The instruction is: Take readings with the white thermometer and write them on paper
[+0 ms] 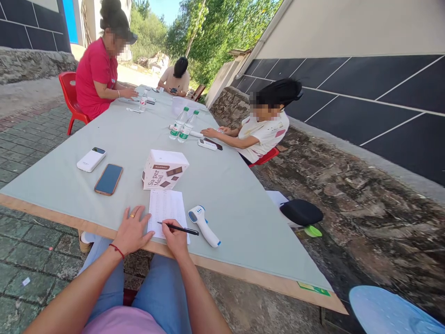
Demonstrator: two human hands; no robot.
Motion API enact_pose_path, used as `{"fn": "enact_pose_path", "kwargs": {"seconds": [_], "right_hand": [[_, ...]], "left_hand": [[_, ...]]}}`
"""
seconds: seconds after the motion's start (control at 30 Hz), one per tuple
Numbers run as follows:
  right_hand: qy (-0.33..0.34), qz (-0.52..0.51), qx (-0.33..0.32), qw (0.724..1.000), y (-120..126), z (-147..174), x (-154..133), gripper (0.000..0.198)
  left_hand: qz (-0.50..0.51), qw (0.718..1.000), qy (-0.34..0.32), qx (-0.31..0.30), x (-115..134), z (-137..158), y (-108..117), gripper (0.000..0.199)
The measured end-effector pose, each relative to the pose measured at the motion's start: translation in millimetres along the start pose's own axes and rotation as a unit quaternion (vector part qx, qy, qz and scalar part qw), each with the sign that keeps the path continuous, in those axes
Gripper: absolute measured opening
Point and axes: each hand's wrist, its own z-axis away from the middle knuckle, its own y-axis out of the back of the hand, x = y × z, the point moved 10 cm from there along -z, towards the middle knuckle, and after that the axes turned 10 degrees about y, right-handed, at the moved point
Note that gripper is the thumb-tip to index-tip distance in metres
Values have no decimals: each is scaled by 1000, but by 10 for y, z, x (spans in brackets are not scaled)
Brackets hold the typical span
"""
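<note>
A sheet of paper (168, 206) with printed rows lies at the near edge of the table. My right hand (176, 240) grips a black pen (182, 228), its tip over the left part of the sheet. Flat on the tabletop, my left hand (132, 230) has its fingers spread, with the thumb side at the paper's left edge. Just beyond the sheet stands a white "Super Meal" box (165, 170). A white and blue infrared thermometer (205, 227) rests to the right of the paper. Left of the box is a phone (109, 179) with its screen dark.
Past the phone lies a white power bank (91, 159). Two green-capped water bottles (183, 124) stand farther along the table (243, 232). Three other people sit around it, one in red (99, 74) at left. A black cap-like item (301, 212) is beyond the right edge.
</note>
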Motion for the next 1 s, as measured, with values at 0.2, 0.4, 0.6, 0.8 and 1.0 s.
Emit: {"fn": "enact_pose_path", "kwargs": {"seconds": [0.2, 0.4, 0.6, 0.8, 1.0], "right_hand": [[5, -1, -13, 1000, -27, 4, 9, 20], [8, 2, -17, 1000, -30, 7, 14, 18], [6, 0, -1, 1000, 2, 11, 7, 18], [-4, 0, 10, 1000, 30, 8, 30, 18], [-9, -6, 19, 1000, 41, 6, 28, 18]], "left_hand": [[0, 1000, -2, 4, 5, 3, 2, 50], [0, 1000, -1, -2, -1, 3, -3, 51], [1, 1000, -2, 0, -3, 1, -15, 51], [2, 1000, -2, 3, -11, 3, -16, 50], [-1, 1000, -3, 3, -11, 9, -17, 50]]}}
